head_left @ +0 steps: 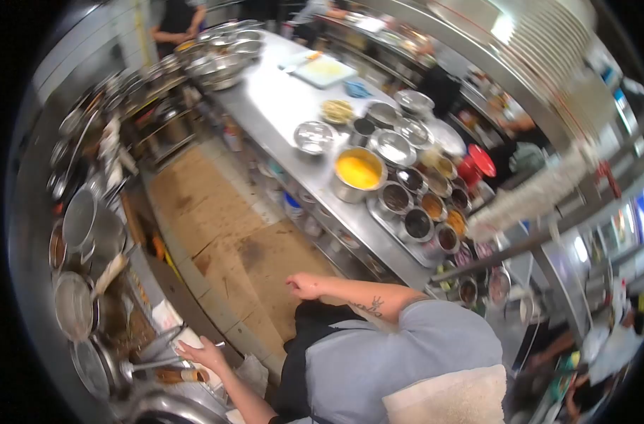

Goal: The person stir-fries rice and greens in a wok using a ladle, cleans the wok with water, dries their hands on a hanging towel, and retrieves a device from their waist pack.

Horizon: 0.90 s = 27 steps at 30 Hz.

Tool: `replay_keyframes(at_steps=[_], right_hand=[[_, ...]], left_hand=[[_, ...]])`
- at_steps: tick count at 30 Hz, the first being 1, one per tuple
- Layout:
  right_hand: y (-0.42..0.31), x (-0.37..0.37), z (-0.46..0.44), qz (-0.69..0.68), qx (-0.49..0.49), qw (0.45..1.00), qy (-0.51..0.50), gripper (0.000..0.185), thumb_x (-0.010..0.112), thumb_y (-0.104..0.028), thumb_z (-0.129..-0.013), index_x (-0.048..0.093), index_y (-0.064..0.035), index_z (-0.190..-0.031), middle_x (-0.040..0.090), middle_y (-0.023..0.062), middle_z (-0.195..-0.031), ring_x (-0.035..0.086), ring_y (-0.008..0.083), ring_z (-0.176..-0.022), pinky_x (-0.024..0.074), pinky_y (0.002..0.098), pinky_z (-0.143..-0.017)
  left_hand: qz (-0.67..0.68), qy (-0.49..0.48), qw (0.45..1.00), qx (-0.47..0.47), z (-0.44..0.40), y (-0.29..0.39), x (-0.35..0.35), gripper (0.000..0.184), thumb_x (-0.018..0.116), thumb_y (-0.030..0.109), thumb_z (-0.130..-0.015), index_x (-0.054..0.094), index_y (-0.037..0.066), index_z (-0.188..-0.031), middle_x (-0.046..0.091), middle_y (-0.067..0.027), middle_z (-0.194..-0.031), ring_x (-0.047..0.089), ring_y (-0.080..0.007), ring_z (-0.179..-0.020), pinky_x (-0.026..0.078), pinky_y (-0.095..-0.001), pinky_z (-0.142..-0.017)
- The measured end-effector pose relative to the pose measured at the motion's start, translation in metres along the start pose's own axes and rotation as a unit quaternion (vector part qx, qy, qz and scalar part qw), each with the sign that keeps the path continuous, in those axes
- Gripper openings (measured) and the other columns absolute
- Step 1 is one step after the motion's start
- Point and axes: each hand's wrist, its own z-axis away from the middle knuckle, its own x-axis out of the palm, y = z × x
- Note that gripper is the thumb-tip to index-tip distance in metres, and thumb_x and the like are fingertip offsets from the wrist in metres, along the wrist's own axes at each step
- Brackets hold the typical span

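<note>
My left hand (pixel 203 355) is over the edge of the stove-side counter, fingers stretched out and apart. Beneath or beside it runs a long metal handle (pixel 151 364) from a round metal pan; whether they touch I cannot tell. A white cloth (pixel 172 319) and a brown wooden-looking handle (pixel 177 376) lie close to that hand. My right hand (pixel 305 285) hangs over the floor with curled fingers, and I see nothing in it. Along the left stand a tall metal pot (pixel 89 225) and a strainer-like round vessel (pixel 74 305).
Brown cardboard (pixel 230 240) covers the aisle floor. A long steel table (pixel 265 106) carries a pot of yellow liquid (pixel 358 173), several sauce containers, metal bowls (pixel 315 137) and a cutting board (pixel 325 71). Other people (pixel 177 25) stand behind it and at the lower right.
</note>
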Motion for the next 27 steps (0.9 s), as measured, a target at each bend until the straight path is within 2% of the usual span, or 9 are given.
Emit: replay_keyframes(at_steps=[3,6,10,14,17,18,21,22,27], right_hand=[[0.038,-0.018,0.074,0.012,0.059,0.99,0.131,0.043,0.058,-0.016,-0.082,0.056,0.0016,-0.121,0.067,0.0183,-0.093,0.065,0.0339,-0.091,0.0513,0.0413,-0.078],[0.068,-0.021,0.144,0.0,0.13,0.979,0.156,0.043,0.058,-0.017,-0.083,0.056,0.0033,-0.121,0.068,0.0187,-0.092,0.065,0.0346,-0.09,0.0511,0.0414,-0.079],[0.075,-0.034,0.236,-0.019,0.182,0.975,0.128,0.043,0.06,-0.019,-0.083,0.056,0.0014,-0.121,0.068,0.018,-0.092,0.066,0.0341,-0.088,0.0513,0.0412,-0.079],[0.021,-0.088,0.338,-0.077,0.187,0.95,0.237,0.042,0.06,-0.025,-0.085,0.059,-0.0001,-0.12,0.067,0.022,-0.099,0.065,0.0336,-0.091,0.0507,0.0398,-0.082],[-0.005,-0.124,0.397,-0.136,0.19,0.921,0.313,0.037,0.065,-0.023,-0.085,0.062,-0.0007,-0.115,0.068,0.0175,-0.095,0.066,0.025,-0.084,0.0517,0.0353,-0.076],[-0.001,-0.127,0.409,-0.154,0.166,0.907,0.356,0.036,0.066,-0.021,-0.085,0.063,-0.0007,-0.114,0.068,0.0151,-0.094,0.066,0.0219,-0.082,0.0518,0.0335,-0.074],[-0.015,-0.152,0.44,-0.163,0.107,0.893,0.405,0.033,0.068,-0.017,-0.085,0.062,0.0003,-0.113,0.067,0.0123,-0.092,0.066,0.0198,-0.082,0.0519,0.0317,-0.074],[-0.016,-0.158,0.447,-0.166,0.084,0.897,0.4,0.031,0.068,-0.013,-0.085,0.062,0.0006,-0.112,0.065,0.0108,-0.09,0.065,0.0192,-0.081,0.0517,0.0303,-0.074],[-0.026,-0.173,0.47,-0.171,-0.028,0.903,0.392,0.028,0.067,0.0,-0.081,0.065,0.0011,-0.109,0.067,0.0103,-0.093,0.066,0.0166,-0.084,0.0516,0.0286,-0.076]], left_hand=[[0.103,-0.095,0.968,0.21,0.052,0.064,0.014,0.061,0.058,0.008,-0.085,0.035,-0.002,-0.14,0.027,-0.0233,-0.148,0.029,-0.0366,-0.136,0.028,-0.0452,-0.11],[0.347,-0.349,0.861,0.13,0.12,0.167,0.016,0.047,0.054,-0.003,-0.087,0.043,-0.002,-0.133,0.053,-0.0144,-0.127,0.053,-0.0235,-0.115,0.041,-0.0347,-0.1],[0.403,-0.52,0.71,0.254,0.19,0.297,-0.001,0.031,0.059,-0.004,-0.085,0.058,-0.001,-0.115,0.064,-0.0113,-0.108,0.064,-0.0197,-0.096,0.049,-0.0294,-0.086],[0.418,-0.502,0.614,0.444,0.249,0.417,-0.027,0.018,0.066,0.0,-0.081,0.064,-0.001,-0.099,0.066,-0.0124,-0.093,0.064,-0.0183,-0.084,0.051,-0.0276,-0.075],[0.477,-0.412,0.594,0.499,0.307,0.487,-0.035,0.053,0.084,0.02,-0.067,0.051,0.003,-0.104,0.05,-0.0106,-0.096,0.052,-0.0204,-0.082,0.047,-0.0312,-0.07],[0.489,-0.366,0.6,0.517,0.324,0.501,-0.034,0.049,0.082,0.017,-0.069,0.05,0.002,-0.102,0.047,-0.0129,-0.099,0.05,-0.0234,-0.082,0.045,-0.0319,-0.065],[0.48,-0.409,0.603,0.488,0.352,0.506,-0.02,0.041,0.074,0.012,-0.074,0.049,0.001,-0.104,0.05,-0.0156,-0.094,0.053,-0.0321,-0.082,0.045,-0.0394,-0.07],[0.449,-0.442,0.609,0.481,0.35,0.504,-0.022,0.031,0.068,0.003,-0.076,0.051,0.0,-0.102,0.053,-0.0146,-0.091,0.056,-0.0303,-0.076,0.046,-0.0372,-0.066],[0.467,-0.389,0.635,0.478,0.331,0.481,-0.03,0.019,0.061,-0.002,-0.081,0.057,-0.002,-0.099,0.057,-0.0142,-0.085,0.056,-0.0246,-0.067,0.047,-0.0332,-0.062]])
